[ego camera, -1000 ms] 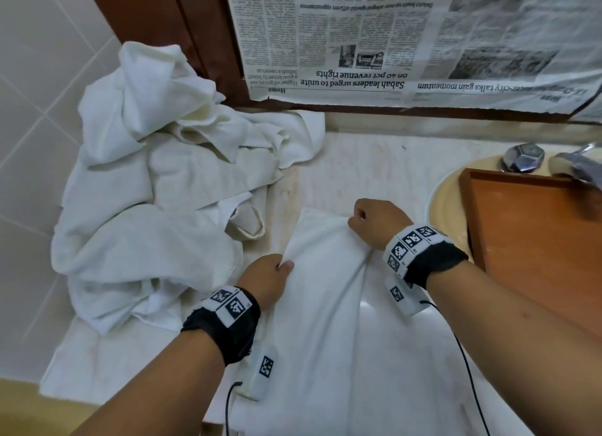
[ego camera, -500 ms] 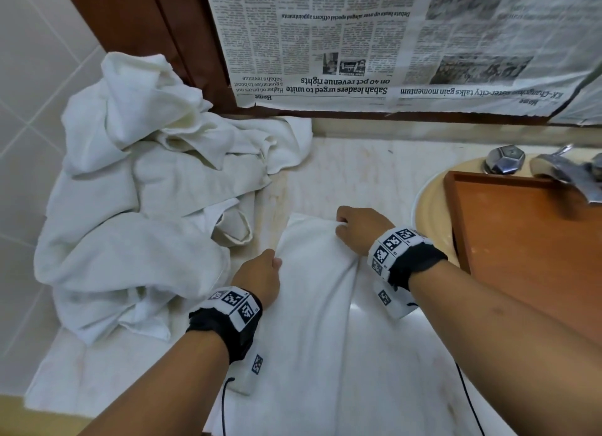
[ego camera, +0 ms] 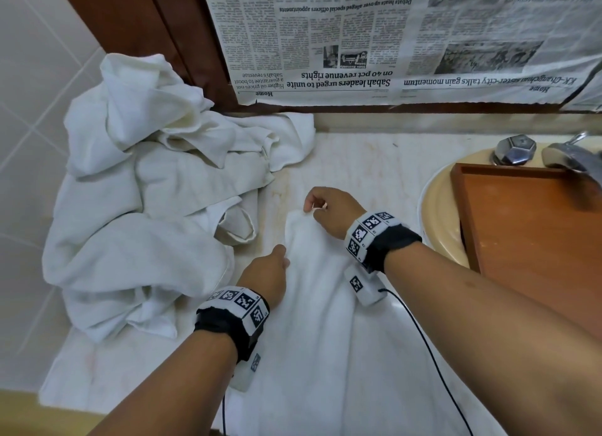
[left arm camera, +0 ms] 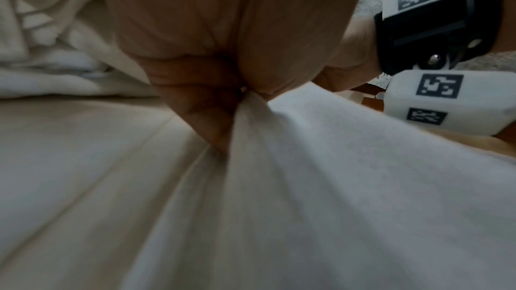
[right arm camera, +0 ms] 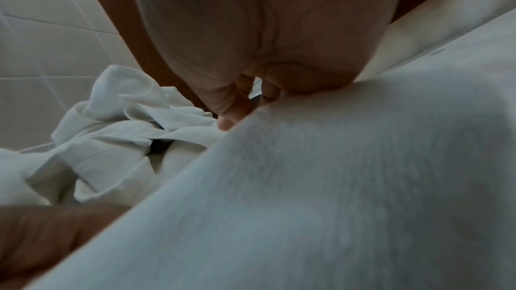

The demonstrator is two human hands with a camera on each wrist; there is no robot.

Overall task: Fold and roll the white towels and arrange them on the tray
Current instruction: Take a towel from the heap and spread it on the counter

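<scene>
Both hands grip the far end of one white towel (ego camera: 329, 321) that lies lengthwise on the counter (ego camera: 368, 162): the left hand (ego camera: 265, 277) pinches its left edge between thumb and curled fingers, which the left wrist view shows plainly, and the right hand (ego camera: 329, 212) pinches the far right corner, lifted a little off the counter. By the look of it the towel has been narrowed to a long strip, so the work stands at the folding step, with rolling not yet begun. Nothing is on the tray (ego camera: 534, 240), which sits across the sink (ego camera: 436, 220) to the right, below the tap (ego camera: 566, 157), so no towel is finished. A crumpled heap of towels (ego camera: 140, 214) fills the left of the counter against the tiled wall (ego camera: 35, 103) and waits its turn. Open counter lies between the heap and the strip, and more beyond the hands up to the wall hung with newspaper (ego camera: 391, 41). On the right the sink rim stands close to the right wrist, so I judge there is little room there; the near end of the strip runs out of view at the counter's front edge.
</scene>
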